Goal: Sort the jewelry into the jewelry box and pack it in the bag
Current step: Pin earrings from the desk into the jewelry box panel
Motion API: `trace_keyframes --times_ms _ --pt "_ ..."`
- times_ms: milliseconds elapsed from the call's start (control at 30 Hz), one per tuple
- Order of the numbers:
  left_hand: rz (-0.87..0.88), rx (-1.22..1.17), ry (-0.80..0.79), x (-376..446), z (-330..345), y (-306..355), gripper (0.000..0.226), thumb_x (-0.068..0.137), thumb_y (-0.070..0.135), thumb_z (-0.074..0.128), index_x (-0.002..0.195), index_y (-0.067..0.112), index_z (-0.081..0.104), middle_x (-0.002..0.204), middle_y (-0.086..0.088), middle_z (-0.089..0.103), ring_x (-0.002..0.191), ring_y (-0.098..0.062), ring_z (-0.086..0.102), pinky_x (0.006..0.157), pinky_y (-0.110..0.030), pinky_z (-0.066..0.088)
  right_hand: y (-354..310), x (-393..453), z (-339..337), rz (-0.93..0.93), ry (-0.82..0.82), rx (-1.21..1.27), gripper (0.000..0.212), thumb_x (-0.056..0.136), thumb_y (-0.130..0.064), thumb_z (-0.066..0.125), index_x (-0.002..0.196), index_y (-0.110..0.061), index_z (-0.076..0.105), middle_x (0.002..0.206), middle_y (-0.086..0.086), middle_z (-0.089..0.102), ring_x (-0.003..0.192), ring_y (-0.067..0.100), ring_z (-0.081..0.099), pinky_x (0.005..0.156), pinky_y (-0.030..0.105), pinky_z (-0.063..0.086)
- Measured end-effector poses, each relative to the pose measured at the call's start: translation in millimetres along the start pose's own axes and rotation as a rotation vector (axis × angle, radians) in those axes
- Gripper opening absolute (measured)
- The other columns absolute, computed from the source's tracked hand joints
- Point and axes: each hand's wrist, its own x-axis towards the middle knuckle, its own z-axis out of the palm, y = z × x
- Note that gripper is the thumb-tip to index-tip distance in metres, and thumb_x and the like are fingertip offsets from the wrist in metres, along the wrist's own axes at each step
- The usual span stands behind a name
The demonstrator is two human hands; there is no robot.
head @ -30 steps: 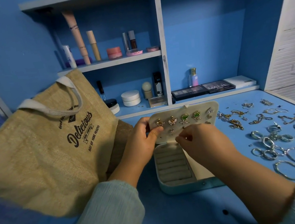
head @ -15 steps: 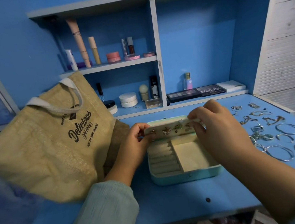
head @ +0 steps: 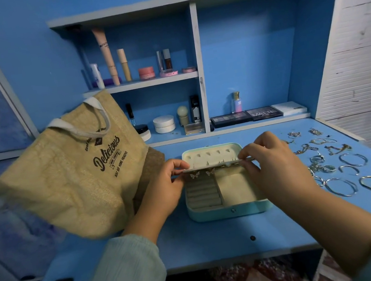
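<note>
At centre of the blue surface (head: 217, 238) we list one jewelry box (head: 228, 208): pale mint shell, rounded corners, small snap stud at the front, cream velvety lining. Its lid (head: 210, 154) stands open at the back, with a row of small notches across its inner face. Inside, the left compartment holds ridged ring rolls, the right an open square well; we see nothing lying in either.

Over the box we hold a thin earring panel (head: 212, 165) roughly level, edge toward us. Butterfly studs (head: 195, 175) hang from its underside, their posts poking up through the top. Our left hand (head: 163, 191) pinches the panel's left end, and our right hand (head: 271, 164) pinches its right end, fingers curled over.

Right of the box, loose on the surface: silver hoops (head: 341, 186), rings (head: 319, 166) and gold-toned chains (head: 302, 149), well apart from our hands.

Left of the box, near our left hand: one woven tan tote bag (head: 65, 176), white handles, printed "Delicious", tilted.

Behind: blue shelves (head: 147, 83) carrying cosmetic tubes, jars and palettes.
</note>
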Motion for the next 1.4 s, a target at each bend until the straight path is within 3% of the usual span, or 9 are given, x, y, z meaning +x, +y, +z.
trace_keyframes --times_ms 333,500,667,833,933,1100,1233,1300,1400 --pt "-0.044 0.094 0.048 -30.1 0.4 15.4 0.029 0.096 0.012 0.042 0.088 0.039 0.049 0.086 0.008 0.054 0.053 -0.008 0.043 0.042 -0.012 0.034 3.1 -14.0 -2.3 -0.041 -0.119 -0.048 0.022 0.097 -0.026 0.045 0.110 -0.018 0.060 0.107 -0.001 0.042 0.102 0.020 0.040 0.070 0.028 0.035" --pt "0.098 0.218 0.062 -41.8 4.5 23.5 0.023 0.091 0.010 0.047 0.093 0.031 0.054 0.102 0.013 0.047 0.091 -0.002 0.048 0.067 -0.009 0.036 5.0 -16.0 -1.6 -0.037 -0.154 -0.051 0.022 0.096 -0.028 0.046 0.110 -0.020 0.061 0.103 -0.003 0.041 0.104 0.019 0.040 0.073 0.027 0.037" --pt "0.227 0.548 0.128 -45.1 16.5 31.6 0.017 0.088 0.021 0.052 0.100 0.024 0.063 0.105 0.007 0.053 0.102 -0.017 0.048 0.091 -0.033 0.037 5.2 -14.0 -4.8 -0.028 -0.188 -0.069 0.024 0.095 -0.033 0.046 0.112 -0.022 0.059 0.110 -0.003 0.046 0.109 0.018 0.040 0.073 0.025 0.035" --pt "0.353 0.686 0.262 -45.6 32.4 45.7 0.015 0.073 0.030 0.050 0.077 0.029 0.064 0.080 0.007 0.055 0.072 -0.019 0.057 0.063 -0.036 0.045 13.6 -12.5 -5.7 -0.036 -0.188 -0.034 0.023 0.092 -0.034 0.053 0.108 -0.022 0.062 0.107 -0.002 0.046 0.108 0.019 0.042 0.074 0.025 0.035" --pt "0.417 0.715 0.233 -40.9 47.2 57.5 0.024 0.074 0.034 0.040 0.073 0.031 0.064 0.077 0.009 0.054 0.069 -0.017 0.057 0.059 -0.033 0.045 27.0 -13.9 -10.5 -0.031 -0.202 -0.004 0.021 0.090 -0.034 0.055 0.106 -0.023 0.063 0.101 -0.005 0.043 0.107 0.018 0.044 0.075 0.025 0.036" --pt "0.490 0.724 0.131 -30.3 82.1 79.8 0.009 0.067 0.032 0.056 0.065 0.033 0.064 0.071 0.010 0.056 0.064 -0.016 0.057 0.056 -0.032 0.046 63.2 -18.0 -26.5 0.065 -0.237 0.023 0.014 0.089 -0.035 0.057 0.097 -0.026 0.065 0.097 -0.007 0.046 0.096 0.013 0.049 0.073 0.024 0.039" --pt "0.486 0.820 0.038 -18.9 110.5 95.0 0.021 0.071 0.034 0.049 0.060 0.031 0.066 0.068 0.012 0.059 0.062 -0.015 0.058 0.057 -0.029 0.045 100.0 -21.8 -39.2 0.107 -0.293 0.019 0.010 0.089 -0.032 0.058 0.090 -0.027 0.066 0.094 -0.007 0.050 0.080 0.010 0.048 0.071 0.024 0.040" --pt "0.494 0.839 -0.021 -16.6 121.1 101.5 0.014 0.079 0.030 0.058 0.074 0.029 0.070 0.080 0.008 0.062 0.076 -0.020 0.059 0.069 -0.035 0.043 120.0 -23.5 -43.7 0.103 -0.297 -0.013 0.012 0.088 -0.033 0.058 0.093 -0.026 0.068 0.091 -0.008 0.050 0.079 0.009 0.046 0.073 0.023 0.037" --pt "0.453 0.877 -0.146 -11.1 139.7 106.2 0.027 0.097 0.031 0.039 0.114 0.029 0.059 0.118 0.009 0.052 0.114 -0.020 0.043 0.092 -0.037 0.026 147.2 -27.0 -48.3 0.105 -0.281 -0.054 0.015 0.089 -0.031 0.058 0.097 -0.024 0.069 0.090 -0.007 0.050 0.083 0.010 0.045 0.074 0.022 0.036"
